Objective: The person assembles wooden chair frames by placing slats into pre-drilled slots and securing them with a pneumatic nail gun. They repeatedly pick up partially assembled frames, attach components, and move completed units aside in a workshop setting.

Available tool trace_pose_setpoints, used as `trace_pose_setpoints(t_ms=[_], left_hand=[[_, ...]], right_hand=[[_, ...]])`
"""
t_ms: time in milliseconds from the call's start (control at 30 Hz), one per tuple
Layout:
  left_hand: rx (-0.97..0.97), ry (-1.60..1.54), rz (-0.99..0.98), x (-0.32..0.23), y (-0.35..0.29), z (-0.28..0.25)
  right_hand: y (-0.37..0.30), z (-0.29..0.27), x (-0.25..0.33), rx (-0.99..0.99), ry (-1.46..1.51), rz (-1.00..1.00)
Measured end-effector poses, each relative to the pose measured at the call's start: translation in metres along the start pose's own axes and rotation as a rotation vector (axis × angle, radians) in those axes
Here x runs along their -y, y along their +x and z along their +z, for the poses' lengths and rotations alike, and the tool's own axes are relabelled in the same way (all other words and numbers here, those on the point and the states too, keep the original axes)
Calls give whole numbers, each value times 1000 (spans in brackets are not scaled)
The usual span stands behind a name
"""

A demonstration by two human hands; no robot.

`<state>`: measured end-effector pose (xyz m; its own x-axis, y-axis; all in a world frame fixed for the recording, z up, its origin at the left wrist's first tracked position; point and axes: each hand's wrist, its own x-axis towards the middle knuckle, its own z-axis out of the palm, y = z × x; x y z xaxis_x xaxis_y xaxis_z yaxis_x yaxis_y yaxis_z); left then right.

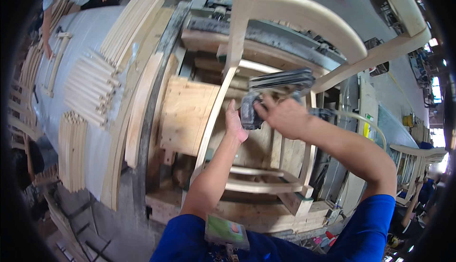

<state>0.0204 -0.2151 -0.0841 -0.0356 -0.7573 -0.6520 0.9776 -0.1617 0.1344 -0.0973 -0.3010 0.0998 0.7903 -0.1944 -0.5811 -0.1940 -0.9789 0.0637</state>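
My right hand [285, 117] is wrapped round the handle of a dark, worn nail gun [251, 112], partly blurred. Its long ribbed magazine points to the upper right, and a pale hose [365, 119] runs off behind my right forearm. Close against the left side of the tool's body is my left hand [235, 123], thumb stretched up and palm towards the tool; its other fingers are mostly hidden. Both hands are over a pale wooden chair frame [213, 112], which lies in a wooden work stand. The chair's curved back rail [308, 17] rises at the far side.
A square plywood board [187, 115] lies left of the frame. On the plastic-covered table [90, 24] further left are stacks of wooden sticks [90, 81]. Another person's arm [46, 29] reaches over that table. Other people and a chair [418, 160] are at the right.
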Motion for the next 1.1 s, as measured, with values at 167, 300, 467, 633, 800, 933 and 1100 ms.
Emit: trace_pose_setpoints(t_ms=[167, 300, 467, 633, 800, 933, 1100], left_hand=[[2, 426, -121, 48, -118, -16], [-10, 243, -102, 75, -194, -34], [-322, 205, 45, 64, -243, -43], [-449, 252, 33, 53, -249, -59], [-443, 255, 26, 54, -248, -62], [-461, 209, 28, 51, -255, -46], [-440, 194, 16, 46, -260, -48]], right_hand=[[-51, 42, 33, -230, 1696, 349], [-59, 77, 79, 105, 3028, 531], [-20, 125, 138, 222, 3353, 299], [9, 130, 152, 497, 3416, 354], [7, 126, 151, 529, 3422, 401], [0, 120, 153, 489, 3435, 373], [-1, 115, 157, 478, 3395, 326]])
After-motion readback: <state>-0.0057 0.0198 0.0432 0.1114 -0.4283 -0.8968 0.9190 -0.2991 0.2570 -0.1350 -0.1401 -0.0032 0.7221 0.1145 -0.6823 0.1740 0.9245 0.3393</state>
